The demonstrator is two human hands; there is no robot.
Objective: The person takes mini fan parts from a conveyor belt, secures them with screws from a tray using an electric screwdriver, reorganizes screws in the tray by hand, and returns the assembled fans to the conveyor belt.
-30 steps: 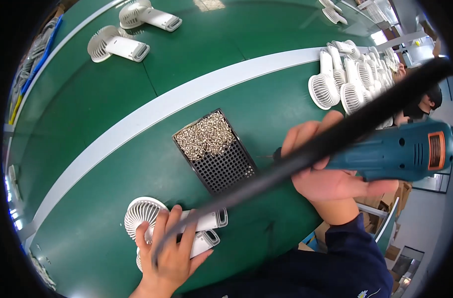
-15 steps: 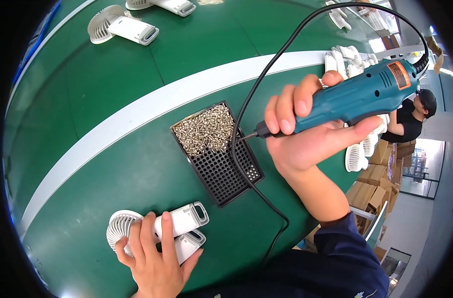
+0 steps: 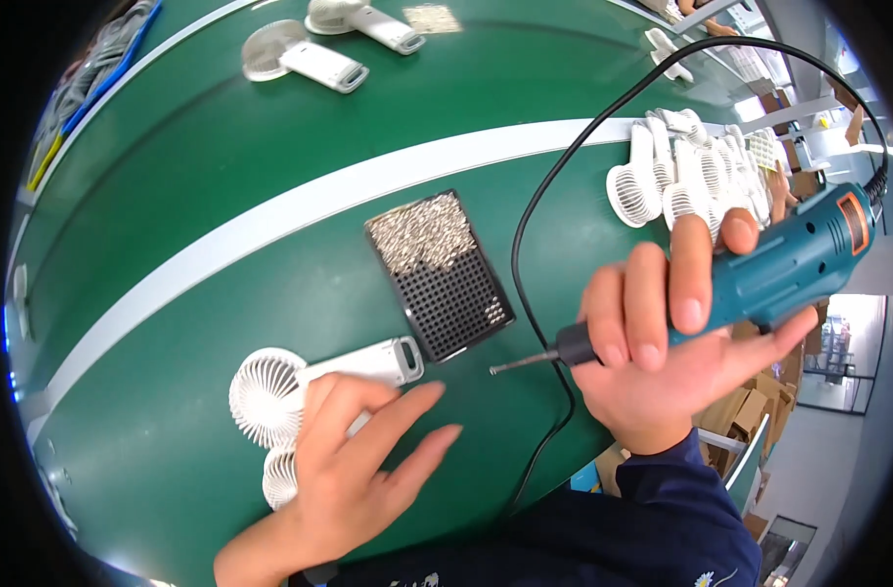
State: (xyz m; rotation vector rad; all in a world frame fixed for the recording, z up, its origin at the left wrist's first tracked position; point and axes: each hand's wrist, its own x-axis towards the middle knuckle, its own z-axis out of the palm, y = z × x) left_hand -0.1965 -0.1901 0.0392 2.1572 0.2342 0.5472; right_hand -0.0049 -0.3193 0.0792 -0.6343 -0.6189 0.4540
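Note:
My right hand (image 3: 652,362) grips a teal electric screwdriver (image 3: 789,269), its bit pointing left over the bench. At the bit's tip sits what looks like a small screw (image 3: 494,371). My left hand (image 3: 354,470) has its fingers apart above two white handheld fans. The upper fan (image 3: 266,396) lies with its handle toward the tray; the lower fan (image 3: 279,476) is mostly hidden under the hand. Beyond them is a black perforated tray (image 3: 442,318). Loose silver screws (image 3: 422,233) heap its far half, and several stand in holes at its right edge.
The screwdriver's black cord (image 3: 522,225) loops over the green bench (image 3: 192,323). A white strip (image 3: 270,201) crosses behind the tray. More white fans (image 3: 642,191) are piled at the right; two others (image 3: 324,67) lie on the far side. Cardboard boxes (image 3: 750,411) stand at the right.
The screwdriver has moved right and down, away from the tray, and a small piece now shows at its tip. My left hand has lifted off the fans and shifted right.

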